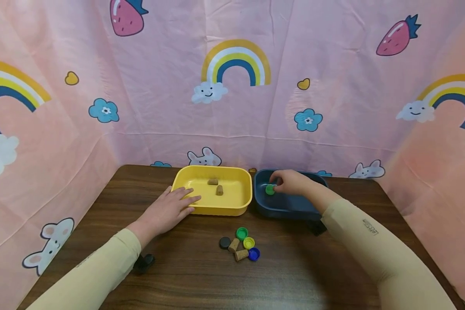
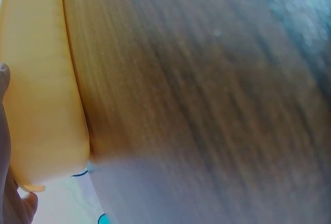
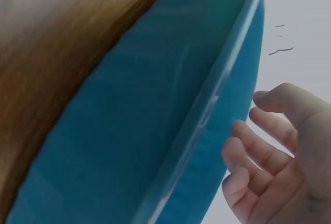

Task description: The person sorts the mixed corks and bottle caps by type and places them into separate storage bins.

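My left hand (image 1: pixel 169 209) lies with spread fingers over the front left rim of the yellow tray (image 1: pixel 241 206). Inside that tray are two corks, one cork (image 1: pixel 213 181) behind the other cork (image 1: pixel 219 190). My right hand (image 1: pixel 292 181) reaches into the dark blue tray (image 1: pixel 290 213), its fingers loosely bent. Beside its fingertips, a green bottle cap (image 1: pixel 270 190) shows in the blue tray. In the right wrist view, thumb and fingers of the right hand (image 3: pixel 279 151) stand apart past the blue rim, and nothing shows between them.
Before the trays lies a loose group: a green cap (image 1: pixel 242 234), a yellow cap (image 1: pixel 249 243), a blue cap (image 1: pixel 254 254), a black cap (image 1: pixel 224 243) and two corks, one cork (image 1: pixel 234 245) near the other cork (image 1: pixel 241 255). A patterned cloth (image 1: pixel 232 112) hangs behind the wooden table (image 1: pixel 201 280).
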The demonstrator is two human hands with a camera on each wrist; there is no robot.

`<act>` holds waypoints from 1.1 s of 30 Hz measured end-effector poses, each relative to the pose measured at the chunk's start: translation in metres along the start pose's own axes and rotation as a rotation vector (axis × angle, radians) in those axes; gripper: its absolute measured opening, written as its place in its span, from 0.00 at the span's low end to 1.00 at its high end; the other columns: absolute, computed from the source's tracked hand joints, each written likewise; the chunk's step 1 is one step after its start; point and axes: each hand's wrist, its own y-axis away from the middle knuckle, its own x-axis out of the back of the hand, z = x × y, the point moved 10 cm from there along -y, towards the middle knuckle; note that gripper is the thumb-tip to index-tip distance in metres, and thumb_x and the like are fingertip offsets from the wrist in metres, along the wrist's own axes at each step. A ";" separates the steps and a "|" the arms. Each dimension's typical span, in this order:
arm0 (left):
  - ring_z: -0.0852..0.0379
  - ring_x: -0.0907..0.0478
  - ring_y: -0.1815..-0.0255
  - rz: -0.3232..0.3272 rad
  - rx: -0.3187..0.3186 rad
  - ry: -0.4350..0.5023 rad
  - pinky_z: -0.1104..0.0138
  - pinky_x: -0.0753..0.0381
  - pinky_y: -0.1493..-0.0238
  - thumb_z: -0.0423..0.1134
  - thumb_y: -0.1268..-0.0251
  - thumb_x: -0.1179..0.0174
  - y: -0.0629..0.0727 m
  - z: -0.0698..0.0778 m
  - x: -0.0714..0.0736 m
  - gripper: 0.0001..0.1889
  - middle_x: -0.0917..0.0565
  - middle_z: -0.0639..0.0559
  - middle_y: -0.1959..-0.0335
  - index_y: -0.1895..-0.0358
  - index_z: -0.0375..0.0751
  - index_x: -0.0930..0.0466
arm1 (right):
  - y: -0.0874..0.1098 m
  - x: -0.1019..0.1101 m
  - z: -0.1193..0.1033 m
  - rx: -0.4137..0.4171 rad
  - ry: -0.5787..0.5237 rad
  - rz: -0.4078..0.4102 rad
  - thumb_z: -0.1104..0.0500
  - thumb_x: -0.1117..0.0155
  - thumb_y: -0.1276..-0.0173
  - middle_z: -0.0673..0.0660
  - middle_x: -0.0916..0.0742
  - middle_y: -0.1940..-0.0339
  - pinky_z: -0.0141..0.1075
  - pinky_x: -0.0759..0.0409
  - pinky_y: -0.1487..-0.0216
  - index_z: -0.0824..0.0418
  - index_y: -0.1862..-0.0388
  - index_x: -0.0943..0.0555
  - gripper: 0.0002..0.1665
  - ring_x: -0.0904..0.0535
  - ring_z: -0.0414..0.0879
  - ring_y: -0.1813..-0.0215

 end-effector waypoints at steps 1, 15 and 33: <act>0.45 0.41 0.24 0.003 -0.001 0.001 0.40 0.52 0.25 0.56 0.22 0.53 0.000 0.000 0.000 0.25 0.33 0.48 0.26 0.26 0.62 0.33 | 0.003 0.002 -0.001 -0.001 -0.017 0.018 0.57 0.36 0.29 0.54 0.16 0.62 0.42 0.19 0.58 0.60 0.43 0.20 0.18 0.22 0.47 0.62; 0.44 0.40 0.25 0.029 -0.006 0.024 0.40 0.51 0.25 0.55 0.23 0.50 0.003 0.001 0.003 0.25 0.31 0.47 0.27 0.27 0.60 0.31 | 0.064 -0.012 -0.034 0.106 -0.103 0.195 0.53 0.34 0.30 0.46 0.19 0.66 0.37 0.23 0.70 0.55 0.48 0.19 0.14 0.25 0.42 0.69; 0.44 0.40 0.25 0.033 -0.011 0.020 0.40 0.51 0.25 0.55 0.23 0.50 0.004 0.002 0.003 0.24 0.31 0.47 0.28 0.27 0.60 0.31 | 0.116 -0.054 -0.055 0.188 -0.109 0.204 0.54 0.32 0.32 0.40 0.20 0.68 0.32 0.21 0.65 0.55 0.52 0.19 0.12 0.24 0.35 0.66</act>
